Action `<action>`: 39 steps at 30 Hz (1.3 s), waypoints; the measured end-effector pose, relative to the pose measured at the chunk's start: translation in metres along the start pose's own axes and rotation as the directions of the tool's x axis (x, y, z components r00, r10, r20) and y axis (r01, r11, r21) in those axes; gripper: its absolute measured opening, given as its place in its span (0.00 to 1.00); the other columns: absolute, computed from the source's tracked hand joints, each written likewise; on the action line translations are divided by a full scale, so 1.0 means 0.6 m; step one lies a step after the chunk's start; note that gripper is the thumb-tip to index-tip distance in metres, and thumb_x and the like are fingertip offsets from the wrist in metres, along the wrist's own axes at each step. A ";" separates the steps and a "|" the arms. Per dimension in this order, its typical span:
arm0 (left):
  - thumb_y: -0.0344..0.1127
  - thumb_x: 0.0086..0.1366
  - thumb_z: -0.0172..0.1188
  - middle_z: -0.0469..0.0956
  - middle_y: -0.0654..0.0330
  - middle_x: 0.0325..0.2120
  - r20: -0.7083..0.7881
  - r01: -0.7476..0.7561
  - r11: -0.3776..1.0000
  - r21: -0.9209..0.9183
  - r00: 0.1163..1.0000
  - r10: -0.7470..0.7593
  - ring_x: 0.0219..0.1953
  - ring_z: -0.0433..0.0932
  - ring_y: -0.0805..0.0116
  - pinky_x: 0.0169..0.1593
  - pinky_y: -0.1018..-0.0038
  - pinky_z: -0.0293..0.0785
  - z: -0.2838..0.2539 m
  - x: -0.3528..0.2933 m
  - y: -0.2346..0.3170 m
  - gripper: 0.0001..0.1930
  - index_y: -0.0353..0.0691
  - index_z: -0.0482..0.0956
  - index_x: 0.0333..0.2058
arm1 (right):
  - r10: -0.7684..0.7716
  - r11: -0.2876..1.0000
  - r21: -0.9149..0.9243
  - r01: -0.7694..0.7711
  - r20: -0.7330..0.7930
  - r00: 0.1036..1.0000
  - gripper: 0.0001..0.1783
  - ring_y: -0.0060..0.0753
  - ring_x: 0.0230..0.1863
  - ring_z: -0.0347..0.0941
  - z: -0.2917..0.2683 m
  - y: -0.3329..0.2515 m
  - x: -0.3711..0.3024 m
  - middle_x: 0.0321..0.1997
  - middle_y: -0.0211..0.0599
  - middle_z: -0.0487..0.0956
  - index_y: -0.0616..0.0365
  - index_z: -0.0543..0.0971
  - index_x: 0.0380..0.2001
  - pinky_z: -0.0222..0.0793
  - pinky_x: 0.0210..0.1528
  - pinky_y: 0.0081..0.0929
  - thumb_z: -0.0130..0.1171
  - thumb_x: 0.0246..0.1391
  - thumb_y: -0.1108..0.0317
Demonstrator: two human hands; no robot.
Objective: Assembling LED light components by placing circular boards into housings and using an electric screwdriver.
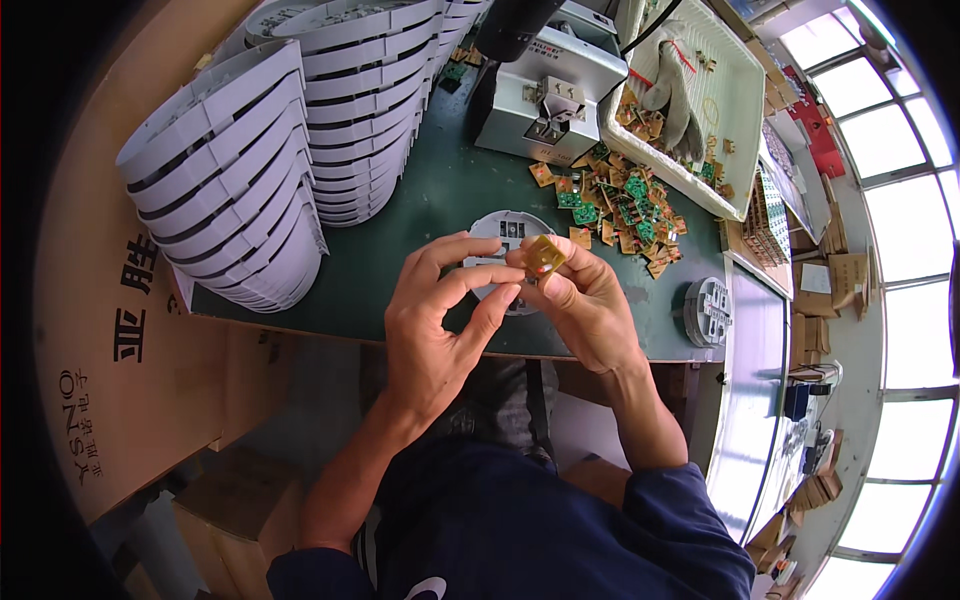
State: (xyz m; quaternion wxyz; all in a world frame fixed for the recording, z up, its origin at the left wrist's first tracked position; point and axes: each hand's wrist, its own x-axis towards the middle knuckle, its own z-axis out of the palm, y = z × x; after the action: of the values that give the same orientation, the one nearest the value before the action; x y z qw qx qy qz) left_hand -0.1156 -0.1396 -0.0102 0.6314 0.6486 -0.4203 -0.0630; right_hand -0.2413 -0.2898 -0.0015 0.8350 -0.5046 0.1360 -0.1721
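A small yellow-brown circuit board (545, 257) is pinched between the thumb and fingers of my right hand (590, 302), above the table's front edge. My left hand (432, 312) is just left of it, thumb and index fingertips pressed together close to the board's lower left. Whatever lies between those two fingertips is too small to make out. Beneath both hands rests a round white plastic housing (513, 222) with metal parts inside, partly covered by my fingers. Behind my right hand spreads a loose pile of similar small boards (630, 208), some green side up.
Tall stacks of white round housings (235, 185) stand at the left on the green table (420, 215). A silver bench machine (545, 95) sits at the back. Behind right is a white tray (735, 185) with boards and a glove. Another stack of housings (708, 312) stands at the right edge.
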 end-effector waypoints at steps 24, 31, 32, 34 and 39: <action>0.25 0.58 0.71 0.84 0.59 0.45 -0.036 -0.087 0.994 0.072 0.995 0.090 0.49 0.82 0.55 0.56 0.62 0.77 0.006 0.005 0.011 0.10 0.40 0.85 0.39 | 0.101 0.977 0.172 -0.124 0.139 0.985 0.22 0.37 0.64 0.76 -0.014 0.017 -0.002 0.62 0.41 0.79 0.60 0.77 0.61 0.72 0.71 0.40 0.64 0.65 0.70; 0.32 0.58 0.74 0.80 0.52 0.52 0.067 -0.045 0.999 0.006 0.997 0.045 0.55 0.79 0.51 0.60 0.61 0.74 -0.006 0.007 -0.010 0.21 0.39 0.81 0.50 | -0.084 0.911 -0.408 0.061 -0.038 0.996 0.21 0.38 0.57 0.80 -0.015 -0.033 0.002 0.51 0.39 0.84 0.61 0.80 0.54 0.75 0.62 0.39 0.70 0.60 0.68; 0.37 0.57 0.75 0.79 0.51 0.54 0.070 -0.030 0.999 0.044 0.997 0.027 0.58 0.77 0.50 0.61 0.59 0.74 -0.006 0.011 -0.016 0.27 0.39 0.79 0.54 | -0.085 0.912 -0.405 0.060 -0.044 0.995 0.21 0.38 0.57 0.80 -0.012 -0.044 0.006 0.51 0.39 0.84 0.61 0.80 0.54 0.75 0.62 0.39 0.70 0.60 0.68; 0.41 0.56 0.77 0.77 0.49 0.56 0.077 -0.014 0.996 0.084 0.997 0.008 0.60 0.75 0.49 0.62 0.57 0.74 -0.001 0.014 -0.027 0.32 0.38 0.76 0.58 | -0.258 0.438 -0.893 0.108 -0.009 0.966 0.20 0.40 0.54 0.81 -0.007 -0.063 0.018 0.50 0.41 0.84 0.60 0.81 0.53 0.76 0.58 0.37 0.70 0.57 0.70; 0.53 0.51 0.79 0.68 0.43 0.64 0.187 -0.103 0.905 0.412 0.982 0.027 0.69 0.65 0.44 0.70 0.52 0.63 0.037 0.004 -0.051 0.50 0.31 0.66 0.66 | -0.370 -0.082 -0.975 0.206 0.222 0.902 0.19 0.49 0.49 0.81 -0.015 -0.039 0.050 0.48 0.45 0.84 0.60 0.82 0.51 0.76 0.51 0.38 0.69 0.54 0.75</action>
State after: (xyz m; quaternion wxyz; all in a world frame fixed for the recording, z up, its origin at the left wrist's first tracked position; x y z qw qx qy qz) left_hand -0.1131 -0.1628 -0.0402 0.4392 0.7465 -0.4998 -0.0075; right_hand -0.2211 -0.3198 0.0137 0.1639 -0.9474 0.1539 -0.2280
